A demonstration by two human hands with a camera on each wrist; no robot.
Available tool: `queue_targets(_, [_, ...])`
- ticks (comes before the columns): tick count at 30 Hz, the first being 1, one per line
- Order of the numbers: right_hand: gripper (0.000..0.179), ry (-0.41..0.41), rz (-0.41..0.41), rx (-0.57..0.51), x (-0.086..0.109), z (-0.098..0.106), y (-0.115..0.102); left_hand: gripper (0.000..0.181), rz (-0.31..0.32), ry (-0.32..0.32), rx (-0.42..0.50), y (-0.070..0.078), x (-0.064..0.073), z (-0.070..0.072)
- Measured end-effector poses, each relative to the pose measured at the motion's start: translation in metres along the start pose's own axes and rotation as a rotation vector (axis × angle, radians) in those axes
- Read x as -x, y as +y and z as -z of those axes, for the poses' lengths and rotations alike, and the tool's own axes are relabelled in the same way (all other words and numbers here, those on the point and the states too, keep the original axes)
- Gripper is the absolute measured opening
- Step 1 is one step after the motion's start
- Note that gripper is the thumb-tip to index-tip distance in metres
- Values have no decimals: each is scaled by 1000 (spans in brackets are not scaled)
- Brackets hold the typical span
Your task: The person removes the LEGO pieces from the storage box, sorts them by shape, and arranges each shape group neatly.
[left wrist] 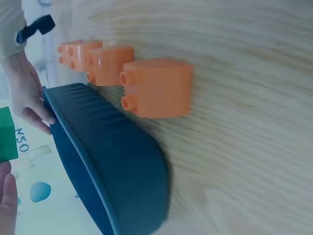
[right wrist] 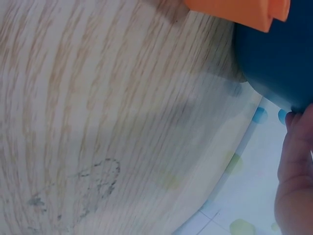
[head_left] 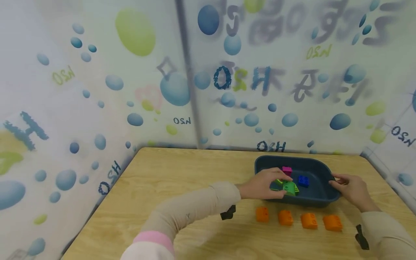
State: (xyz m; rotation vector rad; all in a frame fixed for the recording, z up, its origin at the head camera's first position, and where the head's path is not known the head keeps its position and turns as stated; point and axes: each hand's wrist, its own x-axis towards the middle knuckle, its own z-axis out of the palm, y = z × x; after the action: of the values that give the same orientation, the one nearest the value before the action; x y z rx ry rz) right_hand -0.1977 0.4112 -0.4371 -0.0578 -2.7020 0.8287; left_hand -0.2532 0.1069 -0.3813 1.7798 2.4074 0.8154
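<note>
My left hand (head_left: 264,185) pinches a green toy building block (head_left: 288,188) between thumb and fingers, over the left part of a dark blue plastic bin (head_left: 316,186). In the left wrist view the green block (left wrist: 7,134) shows at the left edge, above the fingertips. My right hand (head_left: 353,189) grips the bin's right rim, thumb on the near side. Inside the bin are a blue block (head_left: 303,181), a pink block (head_left: 287,170) and yellow-green pieces (head_left: 274,187) partly hidden by my left hand.
Several orange blocks stand in a row on the wooden table (head_left: 182,169) in front of the bin, from the leftmost orange block (head_left: 262,214) to the rightmost orange block (head_left: 333,223). Patterned walls (head_left: 227,119) border the table's back and sides.
</note>
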Motion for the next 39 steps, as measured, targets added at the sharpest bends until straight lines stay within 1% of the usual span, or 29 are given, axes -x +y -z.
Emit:
queue_targets(2, [37, 4, 3, 5, -1, 1, 0, 37, 0, -2, 19, -3, 11, 6])
queue_targets(4, [37, 5, 0, 2, -1, 1, 0, 36, 18, -9, 37, -6, 23, 10])
queue_targets(7, [36, 3, -1, 5, -1, 1, 1, 37, 64, -33, 74, -12, 45, 13])
queue_targets(11, [37, -16, -8, -7, 0, 0, 1, 36, 108, -60, 94, -24, 70, 14])
queue_targets(15, [37, -9, -3, 10, -1, 2, 1, 36, 129, -69, 86, -33, 85, 14])
queue_targets(17, [38, -11, -3, 14, -2, 4, 0, 37, 143, -85, 96, -36, 89, 13])
queue_targets(18, [38, -11, -3, 16, -2, 5, 0, 37, 155, -103, 103, -37, 91, 13])
queue_targets(22, [39, -36, -10, -3, -2, 4, -2, 37, 191, -200, 96, -41, 96, 6])
queue_targets(24, [38, -35, -10, 1, -1, 3, -2, 36, 194, -244, 67, -43, 98, 2])
queue_targets(27, [39, -32, -8, -2, -1, 3, -2, 36, 183, -271, 36, -44, 100, -1])
queue_targets(30, [38, -20, -4, -4, 0, 2, -1, 35, 172, -270, 23, -44, 102, -4])
queue_targets(32, [37, -19, -4, -10, -1, 2, -1, 36, 177, -267, 25, -42, 103, -4])
queue_targets(34, [38, -22, -8, -18, -1, 2, -2, 39, 197, -254, 36, -42, 104, -6])
queue_targets(37, [39, -32, -18, -29, -1, 2, -2, 45, 276, -211, 121, -42, 107, -10])
queue_targets(39, [39, -37, -22, -36, 0, 2, -1, 46, 349, -156, 198, -44, 109, -15])
